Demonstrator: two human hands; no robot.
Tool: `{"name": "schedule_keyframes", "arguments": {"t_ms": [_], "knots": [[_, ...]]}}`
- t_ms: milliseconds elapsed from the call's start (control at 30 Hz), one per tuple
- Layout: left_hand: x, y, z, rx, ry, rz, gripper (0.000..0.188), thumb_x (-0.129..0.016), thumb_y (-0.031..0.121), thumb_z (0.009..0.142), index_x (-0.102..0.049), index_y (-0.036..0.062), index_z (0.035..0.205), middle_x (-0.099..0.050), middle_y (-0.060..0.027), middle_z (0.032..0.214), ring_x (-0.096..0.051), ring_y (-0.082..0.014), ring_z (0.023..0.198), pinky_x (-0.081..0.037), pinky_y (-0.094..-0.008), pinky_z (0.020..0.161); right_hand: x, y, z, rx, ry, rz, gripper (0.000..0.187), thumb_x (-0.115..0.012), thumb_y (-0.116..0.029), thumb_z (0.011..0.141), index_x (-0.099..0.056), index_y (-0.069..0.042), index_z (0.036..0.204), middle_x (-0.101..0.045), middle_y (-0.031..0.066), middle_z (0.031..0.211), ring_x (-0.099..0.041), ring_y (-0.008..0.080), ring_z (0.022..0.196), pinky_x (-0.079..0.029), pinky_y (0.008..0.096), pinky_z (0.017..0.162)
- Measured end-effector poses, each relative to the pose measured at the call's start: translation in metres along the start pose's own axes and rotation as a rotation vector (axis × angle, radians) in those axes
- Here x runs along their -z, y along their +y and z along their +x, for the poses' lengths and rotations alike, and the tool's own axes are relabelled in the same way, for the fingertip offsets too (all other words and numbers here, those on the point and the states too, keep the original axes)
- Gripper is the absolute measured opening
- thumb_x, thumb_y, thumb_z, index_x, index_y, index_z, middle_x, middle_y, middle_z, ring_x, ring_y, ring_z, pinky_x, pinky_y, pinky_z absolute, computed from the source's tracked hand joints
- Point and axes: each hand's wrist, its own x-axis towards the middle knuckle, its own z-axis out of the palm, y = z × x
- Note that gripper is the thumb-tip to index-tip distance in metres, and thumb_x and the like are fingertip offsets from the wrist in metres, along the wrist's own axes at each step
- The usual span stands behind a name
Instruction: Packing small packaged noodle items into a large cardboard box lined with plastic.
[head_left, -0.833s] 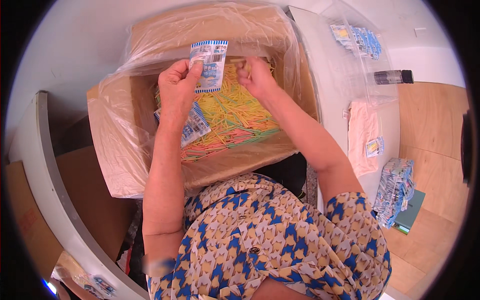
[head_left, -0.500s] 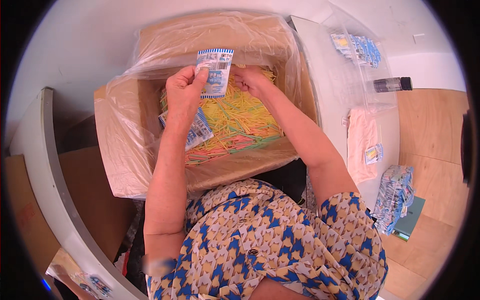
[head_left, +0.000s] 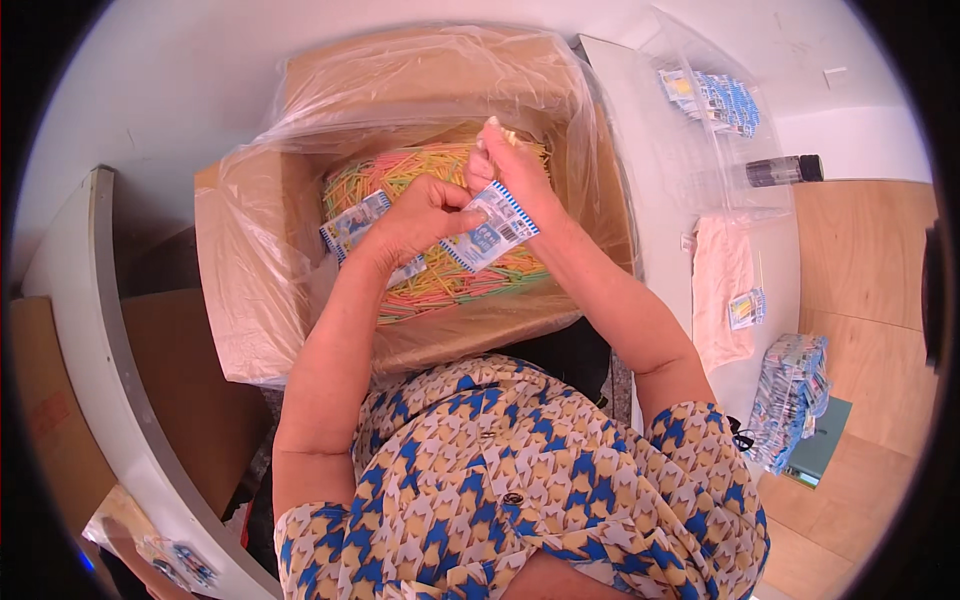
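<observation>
My left hand is closed, pinching a small blue-and-white printed packet between thumb and fingers. The packet tilts and lies against my right wrist. Just beyond it, my right hand is curled into a fist, with pale-yellow stick ends showing at its far side. Both hands are over a cardboard box lined with clear plastic. Loose thin sticks in yellow, pink and green fill its bottom. Partly behind my left wrist, another blue-and-white packet rests on the sticks.
On the white table at right are a clear bin with packets, a dark-capped bottle and a pink cloth bearing one packet. Stacked packets stand farther right. A white panel edge curves along the left.
My left hand has brought the packet right and nearer to me, tilting it against my right wrist. My right hand has turned up into a fist with sticks in it.
</observation>
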Motion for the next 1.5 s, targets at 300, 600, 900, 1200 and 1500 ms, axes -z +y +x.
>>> {"name": "schedule_keyframes", "arguments": {"t_ms": [300, 600, 900, 1200, 1500], "knots": [[0.006, -0.008, 0.002, -0.169, 0.074, 0.073, 0.007, -0.064, 0.007, 0.082, -0.068, 0.0018, 0.081, -0.061, 0.0026, 0.069, -0.051, -0.0029, 0.063, -0.043, -0.0219, 0.059, 0.026, 0.012, -0.027, 0.084, 0.304, -0.180, 0.023, -0.046, -0.028, 0.095, -0.052, -0.007, 0.086, -0.055, 0.0040, 0.079, -0.055, 0.0119, 0.071, -0.048, 0.0292, 0.067], [0.006, -0.008, 0.005, -0.190, 0.028, 0.024, 0.011, -0.062, 0.011, 0.085, -0.067, 0.0015, 0.084, -0.062, 0.0031, 0.072, -0.052, -0.0026, 0.067, -0.043, -0.0216, 0.061, 0.019, 0.004, -0.020, 0.249, 0.187, -0.390, 0.017, -0.049, -0.022, 0.093, -0.054, -0.007, 0.087, -0.057, 0.0028, 0.081, -0.055, 0.0107, 0.070, -0.046, 0.0264, 0.066], [0.011, -0.014, 0.008, -0.140, 0.106, 0.169, 0.016, -0.061, 0.015, 0.086, -0.068, 0.0011, 0.090, -0.063, 0.0029, 0.075, -0.053, -0.0027, 0.068, -0.044, -0.0217, 0.063, 0.028, -0.041, -0.034, 0.087, 0.104, -0.056, 0.030, -0.049, -0.037, 0.094, -0.045, -0.014, 0.075, -0.032, -0.0047, 0.057, -0.032, 0.0070, 0.052, -0.032, 0.0239, 0.050], [0.014, -0.027, 0.011, -0.188, 0.064, 0.111, 0.014, -0.063, 0.014, 0.085, -0.068, 0.0011, 0.086, -0.063, 0.0026, 0.073, -0.053, -0.0028, 0.066, -0.044, -0.0212, 0.062, 0.028, -0.042, -0.043, 0.226, 0.501, -0.555, 0.039, -0.051, -0.041, 0.091, -0.045, -0.014, 0.063, -0.047, -0.0018, 0.065, -0.037, 0.0047, 0.054, -0.029, 0.0230, 0.048], [0.009, -0.020, 0.007, -0.255, 0.186, 0.075, 0.008, -0.069, 0.003, 0.077, -0.069, -0.0016, 0.083, -0.065, -0.0004, 0.079, -0.056, -0.0064, 0.071, -0.045, -0.0217, 0.065, -0.018, -0.062, -0.056, 0.201, 0.384, -0.469, 0.028, -0.060, -0.028, 0.088, -0.054, -0.009, 0.069, -0.048, -0.0024, 0.061, -0.037, 0.0022, 0.047, -0.024, 0.0196, 0.039]]}}
